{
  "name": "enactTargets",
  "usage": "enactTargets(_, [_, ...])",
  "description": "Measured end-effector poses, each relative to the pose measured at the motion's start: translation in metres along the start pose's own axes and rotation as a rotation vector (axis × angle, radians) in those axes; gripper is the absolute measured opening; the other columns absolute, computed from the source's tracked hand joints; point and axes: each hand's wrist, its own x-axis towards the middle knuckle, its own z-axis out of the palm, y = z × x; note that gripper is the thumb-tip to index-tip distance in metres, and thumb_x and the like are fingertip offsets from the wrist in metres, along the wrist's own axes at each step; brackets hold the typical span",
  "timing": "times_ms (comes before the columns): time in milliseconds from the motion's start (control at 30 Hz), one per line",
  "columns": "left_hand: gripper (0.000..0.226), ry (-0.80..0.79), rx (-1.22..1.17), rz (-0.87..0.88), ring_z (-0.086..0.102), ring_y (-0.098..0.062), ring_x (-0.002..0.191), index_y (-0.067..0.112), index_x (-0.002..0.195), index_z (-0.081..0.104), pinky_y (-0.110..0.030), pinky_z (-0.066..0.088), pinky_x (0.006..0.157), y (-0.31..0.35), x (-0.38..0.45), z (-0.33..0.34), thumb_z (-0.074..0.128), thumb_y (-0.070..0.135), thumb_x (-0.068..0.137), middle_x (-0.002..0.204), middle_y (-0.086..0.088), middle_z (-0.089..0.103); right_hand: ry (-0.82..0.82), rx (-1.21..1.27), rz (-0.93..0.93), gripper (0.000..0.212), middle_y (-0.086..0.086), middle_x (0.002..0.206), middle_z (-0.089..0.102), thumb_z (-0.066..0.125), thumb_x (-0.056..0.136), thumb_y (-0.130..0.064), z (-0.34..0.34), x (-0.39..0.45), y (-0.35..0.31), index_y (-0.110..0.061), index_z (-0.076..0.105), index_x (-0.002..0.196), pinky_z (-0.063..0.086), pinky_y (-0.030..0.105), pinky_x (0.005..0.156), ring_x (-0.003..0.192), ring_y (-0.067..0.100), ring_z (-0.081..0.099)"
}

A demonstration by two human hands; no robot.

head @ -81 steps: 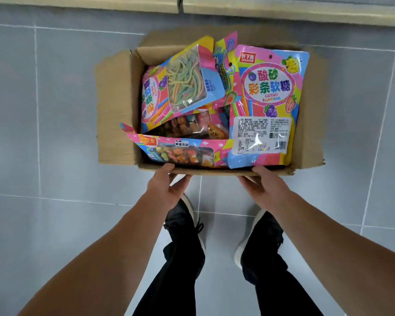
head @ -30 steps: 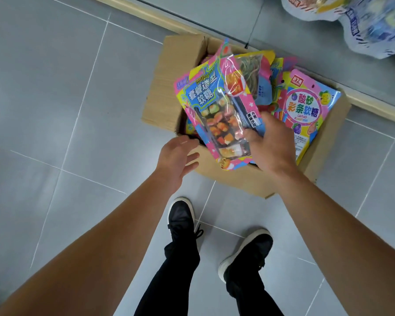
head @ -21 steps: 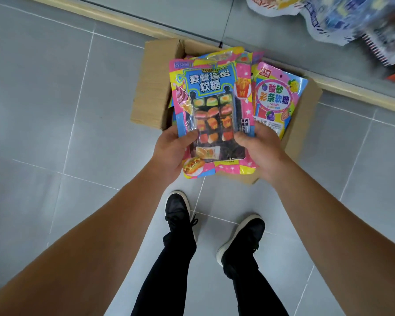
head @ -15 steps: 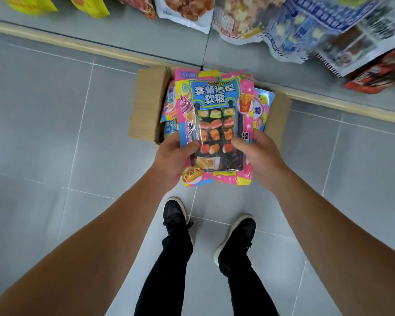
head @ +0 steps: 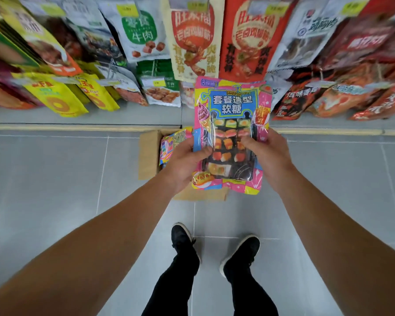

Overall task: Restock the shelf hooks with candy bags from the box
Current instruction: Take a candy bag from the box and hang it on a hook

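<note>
While both hands pinch it, left hand (head: 184,161) and right hand (head: 267,156) at either edge with thumbs on front, the candy bag (head: 232,124) is upright above the box (head: 149,156) (more bags inside), before hanging snack packs (head: 193,39).

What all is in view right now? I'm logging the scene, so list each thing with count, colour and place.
candy bag: one, pink, blue and yellow, held up before the shelf
cardboard box: one, brown, on the floor below the held bag
bags in the box: count unclear, multicoloured
hanging snack bags: many, red, yellow, white, across the shelf
floor: grey tiles
left hand: grips the bag's left edge
right hand: grips its right edge
shoes: two, black
</note>
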Motion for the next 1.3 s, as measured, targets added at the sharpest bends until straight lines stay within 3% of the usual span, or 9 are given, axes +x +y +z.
enactTargets(133, [0.018,-0.012,0.077,0.082,0.066,-0.026,0.089,0.014,0.097,0.071,-0.043,0.054,0.082,0.049,-0.043,0.039,0.061,0.0,0.091,0.093,-0.01,0.071,0.048,0.034,-0.069,0.041,-0.002,0.093,0.077,0.075,0.063,-0.047,-0.039,-0.046,-0.045,-0.026,0.073,0.098,0.059,0.051,0.086,0.087,0.021,0.075])
enactTargets(300, [0.016,-0.045,0.149,0.206,0.066,-0.018,0.085,0.016,0.095,0.07,-0.036,0.052,0.08,0.097,-0.104,0.099,0.061,0.003,0.091,0.09,-0.004,0.072,0.093,0.089,-0.185,0.011,-0.005,0.089,0.077,0.077,0.076,-0.029,-0.105,-0.102,-0.096,-0.031,0.074,0.087,0.059,0.051,0.086,0.086,0.02,0.075])
enactTargets(500, [0.015,-0.032,0.138,0.35,0.068,-0.014,0.077,0.016,0.088,0.07,-0.037,0.053,0.076,0.143,-0.182,0.178,0.063,0.004,0.09,0.078,0.003,0.073,0.09,0.114,-0.329,0.024,-0.004,0.093,0.077,0.075,0.077,-0.03,-0.186,-0.169,-0.152,-0.025,0.074,0.101,0.057,0.048,0.089,0.09,0.019,0.074])
enactTargets(667, [0.01,-0.079,0.165,0.423,0.067,-0.035,0.1,0.012,0.09,0.071,-0.05,0.052,0.093,0.17,-0.221,0.221,0.064,0.005,0.09,0.097,-0.013,0.073,0.074,0.147,-0.402,0.013,-0.012,0.092,0.07,0.075,0.086,-0.024,-0.238,-0.208,-0.186,-0.023,0.065,0.094,0.051,0.028,0.078,0.092,0.01,0.066])
enactTargets(833, [0.02,-0.132,0.138,0.524,0.064,-0.036,0.108,0.015,0.096,0.073,-0.049,0.047,0.099,0.222,-0.253,0.268,0.075,0.024,0.078,0.104,-0.009,0.072,0.091,0.165,-0.473,0.023,-0.002,0.097,0.076,0.079,0.081,-0.026,-0.282,-0.226,-0.223,-0.017,0.069,0.1,0.053,0.036,0.087,0.093,0.014,0.07])
enactTargets(933, [0.01,-0.127,0.058,0.542,0.059,-0.006,0.084,0.022,0.085,0.06,-0.024,0.045,0.075,0.266,-0.267,0.293,0.065,0.017,0.093,0.087,0.01,0.062,0.08,0.138,-0.541,0.014,-0.009,0.094,0.075,0.077,0.085,-0.022,-0.306,-0.232,-0.253,-0.023,0.068,0.095,0.049,0.029,0.077,0.091,0.008,0.069])
enactTargets(1000, [0.015,-0.145,0.048,0.57,0.059,-0.014,0.075,0.019,0.078,0.064,-0.024,0.044,0.063,0.292,-0.265,0.305,0.065,0.02,0.093,0.085,-0.002,0.064,0.081,0.122,-0.584,0.014,-0.013,0.09,0.073,0.076,0.085,-0.022,-0.316,-0.231,-0.27,-0.025,0.065,0.093,0.046,0.024,0.072,0.089,0.004,0.067])
enactTargets(1133, [0.044,-0.147,-0.009,0.651,0.065,-0.032,0.109,0.008,0.099,0.073,-0.052,0.05,0.097,0.337,-0.252,0.324,0.077,0.041,0.07,0.112,-0.015,0.071,0.07,0.098,-0.611,0.015,-0.007,0.09,0.075,0.077,0.084,-0.024,-0.33,-0.216,-0.299,-0.022,0.067,0.095,0.053,0.034,0.085,0.092,0.013,0.07])
enactTargets(1300, [0.046,-0.166,-0.047,0.727,0.065,-0.033,0.105,-0.005,0.114,0.06,-0.054,0.049,0.099,0.383,-0.224,0.345,0.072,0.027,0.084,0.11,-0.02,0.07,0.058,0.143,-0.657,0.023,-0.004,0.1,0.077,0.078,0.081,-0.03,-0.346,-0.188,-0.344,-0.02,0.073,0.101,0.05,0.05,0.101,0.101,0.018,0.071])
